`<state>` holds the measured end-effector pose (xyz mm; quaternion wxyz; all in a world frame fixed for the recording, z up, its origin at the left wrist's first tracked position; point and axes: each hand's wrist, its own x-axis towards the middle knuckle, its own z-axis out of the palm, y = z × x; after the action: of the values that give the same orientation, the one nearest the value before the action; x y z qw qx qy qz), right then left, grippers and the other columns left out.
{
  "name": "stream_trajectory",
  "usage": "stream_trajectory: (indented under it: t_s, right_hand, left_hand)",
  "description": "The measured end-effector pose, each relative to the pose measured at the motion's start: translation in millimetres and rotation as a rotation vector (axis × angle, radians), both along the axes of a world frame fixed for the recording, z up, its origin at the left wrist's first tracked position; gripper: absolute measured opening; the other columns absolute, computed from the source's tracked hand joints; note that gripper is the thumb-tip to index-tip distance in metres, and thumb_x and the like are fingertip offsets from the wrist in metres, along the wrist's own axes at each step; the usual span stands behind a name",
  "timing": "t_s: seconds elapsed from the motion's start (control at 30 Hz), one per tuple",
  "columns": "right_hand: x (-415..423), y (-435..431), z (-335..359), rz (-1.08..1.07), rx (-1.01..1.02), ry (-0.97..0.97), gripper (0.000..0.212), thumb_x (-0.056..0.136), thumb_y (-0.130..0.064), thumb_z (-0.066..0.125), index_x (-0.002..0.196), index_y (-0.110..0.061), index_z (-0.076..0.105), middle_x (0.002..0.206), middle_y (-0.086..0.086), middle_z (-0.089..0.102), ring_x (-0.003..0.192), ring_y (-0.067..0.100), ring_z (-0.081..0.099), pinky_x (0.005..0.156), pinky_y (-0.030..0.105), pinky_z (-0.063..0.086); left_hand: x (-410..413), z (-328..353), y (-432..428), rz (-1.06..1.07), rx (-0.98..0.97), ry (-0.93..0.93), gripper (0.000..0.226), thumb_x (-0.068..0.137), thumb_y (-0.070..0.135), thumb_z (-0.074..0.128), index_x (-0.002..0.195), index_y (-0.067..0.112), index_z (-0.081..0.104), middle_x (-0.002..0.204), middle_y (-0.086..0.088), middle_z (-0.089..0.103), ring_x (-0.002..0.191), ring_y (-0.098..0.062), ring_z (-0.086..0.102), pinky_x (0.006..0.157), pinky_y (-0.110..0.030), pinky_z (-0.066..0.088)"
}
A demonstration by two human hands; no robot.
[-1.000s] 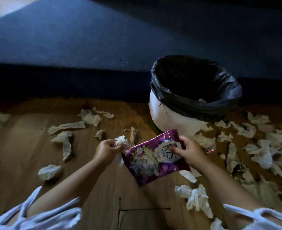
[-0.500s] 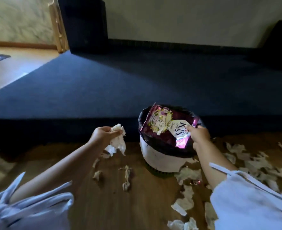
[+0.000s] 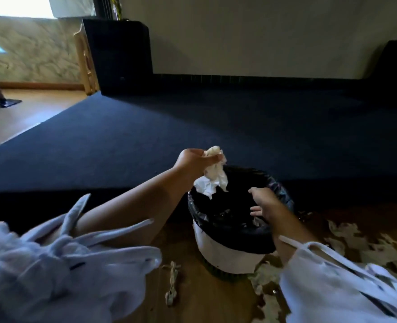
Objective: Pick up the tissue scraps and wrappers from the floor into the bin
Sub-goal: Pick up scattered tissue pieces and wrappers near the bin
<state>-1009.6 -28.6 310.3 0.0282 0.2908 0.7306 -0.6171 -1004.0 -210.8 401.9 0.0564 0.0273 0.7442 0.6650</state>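
A white bin (image 3: 225,252) lined with a black bag stands on the wooden floor at centre. My left hand (image 3: 194,159) grips a crumpled white tissue (image 3: 214,176) that hangs over the bin's far left rim. Over the bin's mouth, my right hand (image 3: 263,202) holds nothing and its fingers are loosely spread. The purple wrapper is out of sight. Several tissue scraps (image 3: 346,236) lie on the floor right of the bin, and a twisted scrap (image 3: 172,283) lies in front of it.
A dark blue carpet (image 3: 193,127) lies beyond the bin, its edge just behind it. A black cabinet (image 3: 120,57) stands against the far wall. A stand's base (image 3: 4,102) sits at far left on the wood floor.
My right hand has let go of the purple wrapper, which is gone from view, over the bin. My left hand has carried the tissue to the right, above the bin's rim.
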Motion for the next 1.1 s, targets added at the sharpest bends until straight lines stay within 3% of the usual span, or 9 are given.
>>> stream_trajectory:
  t_s: [0.13, 0.2, 0.33, 0.47, 0.57, 0.77, 0.87, 0.97, 1.1]
  right_hand:
    - [-10, 23, -20, -0.018, 0.212, 0.166, 0.01, 0.078, -0.013, 0.051, 0.069, -0.011, 0.047, 0.071, 0.01, 0.046, 0.075, 0.027, 0.052, 0.068, 0.046, 0.047]
    - [-5, 23, -24, 0.011, 0.378, 0.167, 0.005, 0.083, -0.015, 0.052, 0.081, -0.01, 0.053, 0.079, 0.011, 0.051, 0.085, 0.027, 0.054, 0.07, 0.038, 0.047]
    - [5, 15, -26, 0.02, 0.555, 0.18, 0.034, 0.089, -0.019, 0.051, 0.121, -0.007, 0.052, 0.119, 0.013, 0.06, 0.111, 0.031, 0.055, 0.083, 0.03, 0.042]
    - [28, -5, -30, 0.04, 0.589, 0.352, 0.027, 0.092, -0.015, 0.048, 0.117, -0.008, 0.053, 0.113, 0.009, 0.061, 0.1, 0.024, 0.057, 0.075, 0.023, 0.036]
    - [50, -37, -35, 0.104, 0.633, 0.569, 0.021, 0.091, -0.012, 0.048, 0.109, -0.01, 0.058, 0.107, 0.006, 0.062, 0.09, 0.012, 0.054, 0.066, 0.011, 0.038]
    - [93, -128, -58, 0.345, 0.69, 0.864, 0.019, 0.084, -0.015, 0.048, 0.097, -0.012, 0.061, 0.094, 0.001, 0.063, 0.09, 0.012, 0.052, 0.083, 0.022, 0.041]
    - [106, -165, -103, 0.547, 0.599, 0.784, 0.017, 0.083, -0.013, 0.049, 0.093, -0.014, 0.063, 0.091, 0.001, 0.062, 0.086, 0.015, 0.056, 0.078, 0.025, 0.046]
    - [110, -177, -167, 0.682, 0.553, 0.571, 0.015, 0.086, -0.011, 0.052, 0.094, -0.015, 0.063, 0.097, -0.001, 0.058, 0.089, 0.015, 0.057, 0.076, 0.024, 0.046]
    - [75, -174, -243, 0.763, 0.563, 0.312, 0.022, 0.089, -0.012, 0.051, 0.11, -0.011, 0.059, 0.13, 0.009, 0.051, 0.125, 0.02, 0.047, 0.097, 0.029, 0.039]
  left_hand:
    - [-22, -13, 37, -0.013, -0.024, -0.043, 0.016, 0.079, 0.024, 0.073, 0.073, 0.012, 0.065, 0.079, -0.009, 0.067, 0.072, -0.022, 0.064, 0.082, -0.034, 0.052]
    - [-34, -41, 50, 0.009, -0.1, -0.114, 0.026, 0.08, 0.028, 0.071, 0.091, 0.004, 0.068, 0.096, -0.017, 0.07, 0.091, -0.03, 0.067, 0.092, -0.04, 0.053]
    - [-36, -91, 65, -0.059, -0.168, -0.305, 0.049, 0.084, 0.031, 0.066, 0.119, -0.002, 0.056, 0.12, -0.021, 0.061, 0.114, -0.034, 0.058, 0.093, -0.039, 0.049]
    - [-31, -107, 52, -0.01, -0.085, -0.301, 0.02, 0.081, 0.023, 0.07, 0.094, 0.011, 0.061, 0.083, -0.008, 0.056, 0.093, -0.026, 0.058, 0.08, -0.035, 0.05]
    - [-7, -105, 18, -0.02, -0.063, -0.16, 0.009, 0.085, 0.02, 0.064, 0.08, 0.021, 0.057, 0.084, -0.007, 0.055, 0.079, -0.021, 0.053, 0.067, -0.031, 0.045]
    - [76, -152, -85, 0.106, -0.118, -0.014, 0.014, 0.086, 0.022, 0.063, 0.099, 0.018, 0.064, 0.091, 0.0, 0.067, 0.077, -0.011, 0.06, 0.063, -0.02, 0.046]
    - [121, -206, -134, 0.136, -0.192, -0.098, 0.02, 0.087, 0.019, 0.062, 0.106, 0.015, 0.062, 0.097, 0.001, 0.064, 0.084, -0.01, 0.06, 0.062, -0.017, 0.047]
    - [153, -266, -174, 0.222, -0.278, -0.275, 0.015, 0.086, 0.017, 0.063, 0.101, 0.018, 0.06, 0.104, -0.003, 0.064, 0.099, -0.017, 0.062, 0.083, -0.033, 0.052]
    - [173, -316, -213, 0.37, -0.401, -0.429, 0.028, 0.085, 0.023, 0.065, 0.111, 0.02, 0.056, 0.118, -0.004, 0.059, 0.114, -0.02, 0.055, 0.099, -0.036, 0.045]
